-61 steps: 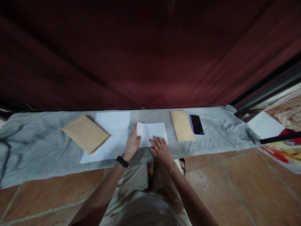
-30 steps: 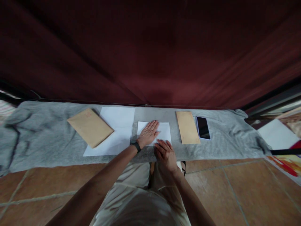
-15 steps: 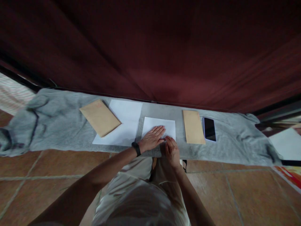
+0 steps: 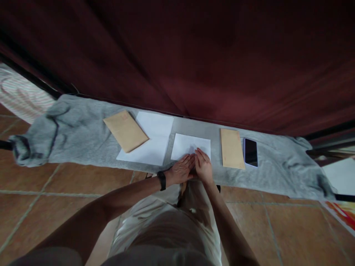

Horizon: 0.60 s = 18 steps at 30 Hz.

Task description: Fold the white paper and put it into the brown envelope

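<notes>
A white sheet of paper (image 4: pixel 184 142), apparently folded, lies flat in front of me on the grey cloth. My left hand (image 4: pixel 181 170), with a black band at its wrist, rests on the paper's near edge, fingers stretched out together. Right beside it, my right hand (image 4: pixel 203 164) lies on the near right part of the sheet with its fingers extended and close together. The two hands touch or nearly touch, and they hide the near edge of the paper.
To the left, a brown envelope (image 4: pixel 126 131) overlaps larger white paper (image 4: pixel 156 144). On the right lie another brown envelope (image 4: pixel 232 147) and a phone (image 4: pixel 251 152). Grey cloth (image 4: pixel 283 166) covers the narrow bench. A dark red curtain (image 4: pixel 177 66) hangs behind it.
My right hand has gone from curled fingers at the near edge to straightened fingers on the paper. My left hand has drawn back toward the near edge. The view has tilted slightly.
</notes>
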Tool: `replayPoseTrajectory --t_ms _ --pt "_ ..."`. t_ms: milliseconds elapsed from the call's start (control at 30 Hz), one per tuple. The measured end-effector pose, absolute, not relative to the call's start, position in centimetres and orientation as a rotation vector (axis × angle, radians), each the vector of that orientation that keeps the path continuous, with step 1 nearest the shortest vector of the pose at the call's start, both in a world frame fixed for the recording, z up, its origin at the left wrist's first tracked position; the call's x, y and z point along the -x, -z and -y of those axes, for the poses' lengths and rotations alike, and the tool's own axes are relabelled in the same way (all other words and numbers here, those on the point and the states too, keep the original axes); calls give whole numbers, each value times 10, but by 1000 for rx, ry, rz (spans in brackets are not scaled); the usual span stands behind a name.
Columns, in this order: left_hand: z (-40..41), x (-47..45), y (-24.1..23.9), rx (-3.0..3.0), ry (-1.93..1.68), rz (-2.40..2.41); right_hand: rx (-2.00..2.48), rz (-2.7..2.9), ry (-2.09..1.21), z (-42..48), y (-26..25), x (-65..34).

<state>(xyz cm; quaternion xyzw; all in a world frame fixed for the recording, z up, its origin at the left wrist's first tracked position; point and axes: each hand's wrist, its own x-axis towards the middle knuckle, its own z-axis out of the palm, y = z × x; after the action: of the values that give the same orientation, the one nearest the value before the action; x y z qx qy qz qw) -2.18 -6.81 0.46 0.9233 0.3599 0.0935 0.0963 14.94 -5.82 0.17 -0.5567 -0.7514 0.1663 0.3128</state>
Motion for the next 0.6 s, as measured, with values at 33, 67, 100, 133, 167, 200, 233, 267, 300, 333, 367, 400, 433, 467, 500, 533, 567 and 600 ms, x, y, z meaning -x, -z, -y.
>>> replayPoseTrajectory --t_ms 33,67,100,133,167,200,233,267,300,333,367,400,433,467,500,533,567,600 --pt "68 21 -4 -2730 -283 -1064 1461 2005 -446 49 -4 -144" --pt "68 21 -3 -2725 -290 -1064 1461 2018 -443 40 -4 -138" --pt "68 20 -3 -2721 -295 -1072 1454 2045 -440 32 -4 -132" --pt "68 20 -3 -2719 -296 -1085 1451 2071 -432 25 -3 -127" --pt "68 20 -2 -2721 -291 -1100 1457 2095 -418 19 -1 -122" --pt "69 19 -2 -2725 -283 -1116 1465 2122 -401 15 1 -119" --pt "69 20 -2 -2730 -274 -1132 1480 2142 -384 12 3 -117" --pt "70 20 -3 -2735 -266 -1144 1498 2156 -367 10 5 -116" --pt "71 20 -3 -2741 -258 -1151 1515 2164 -353 9 7 -117" --pt "73 21 -3 -2745 -255 -1157 1532 2167 -339 9 8 -118" --pt "74 22 -3 -2746 -257 -1165 1545 2170 -325 9 8 -120" --pt "76 23 -2 -2744 -266 -1176 1558 2174 -310 10 8 -123" --pt "78 24 -2 -2740 -281 -1193 1571 2181 -293 11 8 -127" --pt "80 25 -1 -2734 -302 -1216 1584 2192 -276 12 7 -130" --pt "82 26 -1 -2726 -328 -1247 1600 2204 -258 13 6 -133" --pt "85 27 0 -2717 -352 -1281 1619 2213 -239 14 6 -135" --pt "87 27 0 -2704 -370 -1316 1639 2217 -220 15 6 -137" --pt "89 28 0 -2687 -383 -1356 1657 2218 -202 15 5 -139"
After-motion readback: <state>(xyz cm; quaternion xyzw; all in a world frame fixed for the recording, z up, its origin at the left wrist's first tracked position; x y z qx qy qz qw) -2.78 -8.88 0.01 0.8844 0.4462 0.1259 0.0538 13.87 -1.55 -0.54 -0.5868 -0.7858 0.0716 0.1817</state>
